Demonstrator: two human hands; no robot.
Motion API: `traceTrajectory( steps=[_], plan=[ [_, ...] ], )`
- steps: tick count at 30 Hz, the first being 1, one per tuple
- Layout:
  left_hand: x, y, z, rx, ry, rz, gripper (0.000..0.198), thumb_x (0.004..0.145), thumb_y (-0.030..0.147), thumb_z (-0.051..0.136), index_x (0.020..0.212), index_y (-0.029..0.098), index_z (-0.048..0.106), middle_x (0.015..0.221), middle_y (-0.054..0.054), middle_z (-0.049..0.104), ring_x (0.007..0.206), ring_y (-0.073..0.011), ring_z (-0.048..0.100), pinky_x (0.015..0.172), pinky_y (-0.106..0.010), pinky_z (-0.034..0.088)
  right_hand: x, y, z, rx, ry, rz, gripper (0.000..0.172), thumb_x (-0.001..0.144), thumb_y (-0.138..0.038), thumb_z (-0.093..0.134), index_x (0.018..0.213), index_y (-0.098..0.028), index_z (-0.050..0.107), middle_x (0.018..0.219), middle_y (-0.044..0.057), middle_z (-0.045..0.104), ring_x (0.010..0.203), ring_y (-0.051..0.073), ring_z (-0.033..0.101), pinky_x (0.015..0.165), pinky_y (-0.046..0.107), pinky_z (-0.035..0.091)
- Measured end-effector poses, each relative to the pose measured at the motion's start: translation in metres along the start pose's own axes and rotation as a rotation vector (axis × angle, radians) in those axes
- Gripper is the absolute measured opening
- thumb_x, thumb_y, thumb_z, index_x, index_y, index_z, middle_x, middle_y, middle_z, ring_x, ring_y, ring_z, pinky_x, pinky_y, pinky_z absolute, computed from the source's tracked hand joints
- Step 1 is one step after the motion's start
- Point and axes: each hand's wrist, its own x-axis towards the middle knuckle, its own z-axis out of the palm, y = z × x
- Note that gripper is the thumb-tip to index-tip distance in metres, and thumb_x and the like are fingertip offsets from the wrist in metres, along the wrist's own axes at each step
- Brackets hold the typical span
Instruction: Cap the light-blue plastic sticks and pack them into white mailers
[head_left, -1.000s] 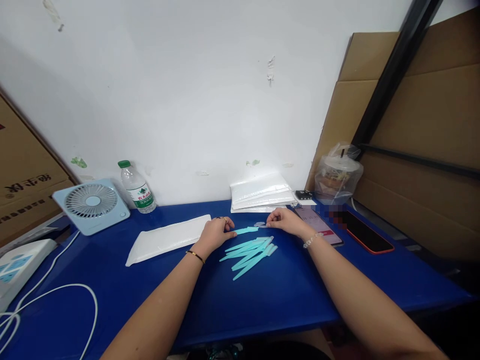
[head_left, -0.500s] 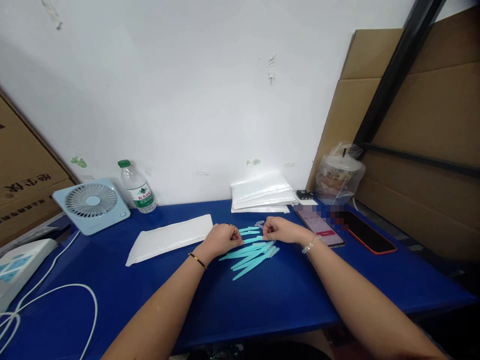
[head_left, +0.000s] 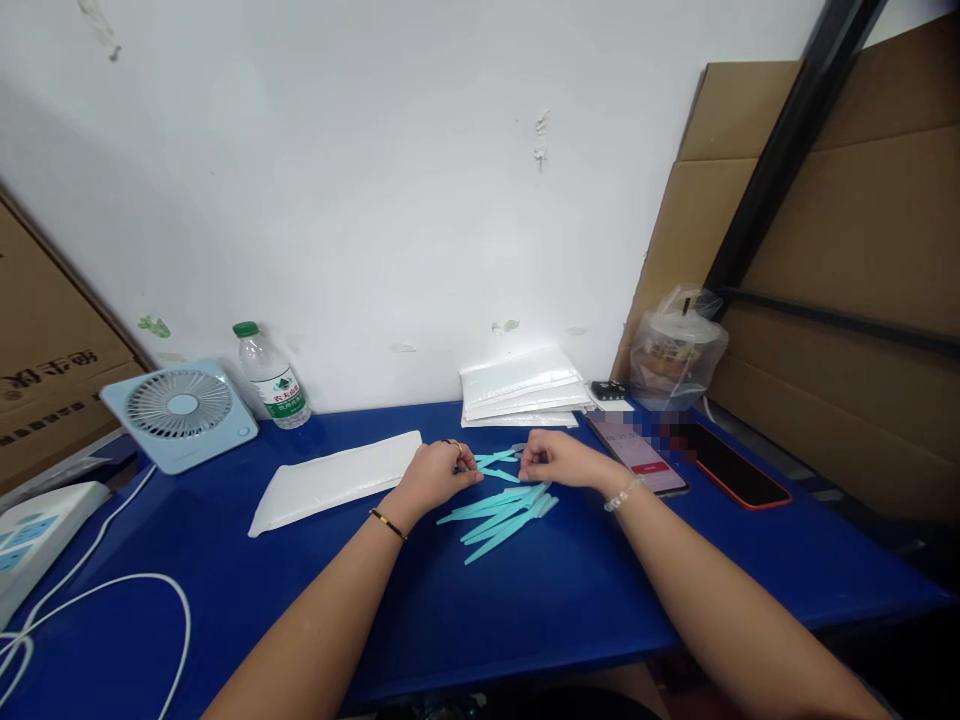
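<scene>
Several slim turquoise eyebrow razors point(head_left: 501, 522) with clear blade caps lie fanned out on the blue table. Just behind them, one eyebrow razor point(head_left: 504, 474) spans the space between my two hands. My left hand point(head_left: 442, 473) has its fingers closed at the left end of that razor. At its right end my right hand point(head_left: 553, 460) pinches with thumb and fingers. More eyebrow razors point(head_left: 495, 458) show beyond the fingertips, partly hidden by my hands. A white padded mailer point(head_left: 337, 482) lies flat left of my left hand.
A stack of white mailers point(head_left: 521, 388) rests against the wall. To the right are a lit phone point(head_left: 645, 468), an orange-edged phone point(head_left: 739, 470) and a bagged drink cup point(head_left: 679, 350). A fan point(head_left: 180, 415), bottle point(head_left: 274, 380), power strip point(head_left: 45, 540) and white cable point(head_left: 184, 610) occupy the left.
Both hands have shifted slightly back and left with the razor between them, widening the gap from the fanned razors. The held razor now slants more, its right end lower.
</scene>
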Motion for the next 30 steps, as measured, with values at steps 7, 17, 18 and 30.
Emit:
traceTrajectory(
  steps=[7, 17, 18, 30],
  plan=[
    [-0.002, 0.013, 0.007, 0.0, -0.137, 0.071, 0.019, 0.077, 0.039, 0.059, 0.074, 0.022, 0.067, 0.069, 0.0, 0.065, 0.064, -0.0146, 0.056, 0.059, -0.024, 0.034, 0.001, -0.008, 0.01, 0.057, -0.07, -0.026, 0.026, 0.07, -0.043, 0.068, 0.074, -0.017, 0.067, 0.081, 0.002, 0.056, 0.064, 0.012, 0.05, 0.054, 0.022, 0.04],
    [0.007, -0.005, 0.005, 0.067, 0.059, -0.005, 0.022, 0.077, 0.035, 0.062, 0.095, 0.023, 0.065, 0.089, -0.002, 0.066, 0.084, -0.0194, 0.058, 0.068, -0.027, 0.038, -0.002, 0.015, -0.017, 0.027, 0.091, 0.082, 0.021, 0.072, -0.036, 0.066, 0.076, -0.016, 0.069, 0.077, 0.004, 0.064, 0.069, 0.015, 0.056, 0.06, 0.024, 0.042],
    [0.006, -0.004, 0.006, 0.057, 0.065, -0.001, 0.026, 0.076, 0.037, 0.063, 0.098, 0.023, 0.064, 0.091, -0.002, 0.065, 0.086, -0.0199, 0.058, 0.069, -0.027, 0.038, -0.005, 0.014, -0.019, 0.029, 0.051, 0.062, 0.022, 0.072, -0.037, 0.067, 0.079, -0.017, 0.07, 0.079, 0.004, 0.064, 0.07, 0.015, 0.056, 0.061, 0.024, 0.042],
    [-0.005, 0.015, 0.011, -0.073, -0.14, 0.122, 0.022, 0.08, 0.042, 0.057, 0.075, 0.022, 0.065, 0.067, 0.002, 0.063, 0.059, -0.0122, 0.053, 0.054, -0.024, 0.032, -0.013, 0.005, -0.022, 0.206, -0.151, 0.051, 0.03, 0.066, -0.043, 0.072, 0.075, -0.015, 0.066, 0.069, 0.001, 0.062, 0.063, 0.013, 0.054, 0.059, 0.023, 0.039]
  ],
)
